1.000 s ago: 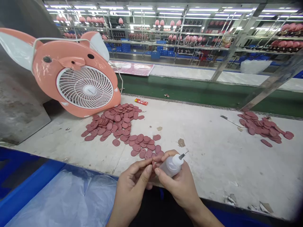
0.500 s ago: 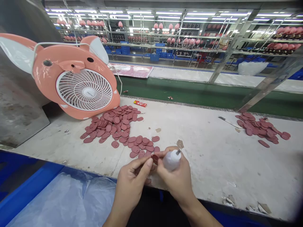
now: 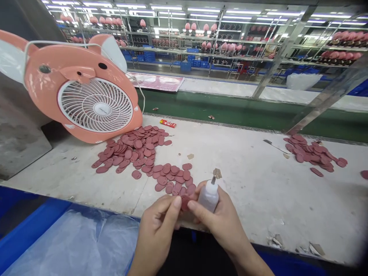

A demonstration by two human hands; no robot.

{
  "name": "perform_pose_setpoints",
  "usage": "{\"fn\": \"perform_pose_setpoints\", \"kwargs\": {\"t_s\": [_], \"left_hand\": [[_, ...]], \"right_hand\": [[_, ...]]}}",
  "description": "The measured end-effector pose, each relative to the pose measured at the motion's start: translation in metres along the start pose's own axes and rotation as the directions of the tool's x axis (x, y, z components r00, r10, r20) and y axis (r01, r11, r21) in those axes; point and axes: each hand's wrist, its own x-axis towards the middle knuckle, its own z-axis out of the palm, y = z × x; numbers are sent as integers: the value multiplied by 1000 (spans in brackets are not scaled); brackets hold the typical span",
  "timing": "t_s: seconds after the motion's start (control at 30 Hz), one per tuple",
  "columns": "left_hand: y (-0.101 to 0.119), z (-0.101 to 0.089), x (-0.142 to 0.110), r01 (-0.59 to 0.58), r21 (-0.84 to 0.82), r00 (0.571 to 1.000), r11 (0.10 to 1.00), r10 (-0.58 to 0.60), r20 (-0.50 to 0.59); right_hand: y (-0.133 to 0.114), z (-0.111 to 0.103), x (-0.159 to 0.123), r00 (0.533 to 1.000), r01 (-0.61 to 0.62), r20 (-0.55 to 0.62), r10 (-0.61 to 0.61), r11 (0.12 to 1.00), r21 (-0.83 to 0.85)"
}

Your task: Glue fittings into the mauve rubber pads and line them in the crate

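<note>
Over the table's near edge, my left hand [image 3: 158, 226] pinches a dark red oval piece [image 3: 184, 202] between thumb and fingers. My right hand [image 3: 225, 218] wraps round a translucent squeeze bottle [image 3: 209, 196] with a white cap and a thin metal tip pointing up. Its thumb and fingertips also touch the right edge of the oval piece. Just beyond both hands lies a small group of matching oval pieces [image 3: 174, 178], some with small holes. That group joins a larger heap of oval pieces [image 3: 135, 147]. Some of my fingertips are hidden behind the piece and the bottle.
A pink animal-shaped fan [image 3: 83, 96] stands at the left behind the heap. Another pile of oval pieces [image 3: 313, 153] lies at the right. A small red packet [image 3: 168, 123] rests near the green belt [image 3: 195, 107]. A plastic-lined blue bin [image 3: 77, 241] is at lower left.
The oval piece has turned and shows more of its face. The bottle stands more upright, and my right thumb has moved onto the piece's edge. The whole view has shifted slightly.
</note>
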Motion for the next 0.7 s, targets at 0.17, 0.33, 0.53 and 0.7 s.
{"fn": "perform_pose_setpoints", "kwargs": {"t_s": [0.17,0.33,0.53,0.7], "left_hand": [[4,-6,-8,5,99,957,995,-33,288],[-9,-2,-13,-22,-48,985,999,30,170],[-33,8,-11,-706,140,697,694,716,-39],[-38,-1,-14,-728,182,677,661,734,47]], "right_hand": [[5,-11,-4,989,-39,148,26,996,85],[8,-7,-11,985,-160,114,130,934,320],[3,11,-30,962,-253,58,268,784,567],[1,12,-40,960,-266,106,259,730,629]]}}
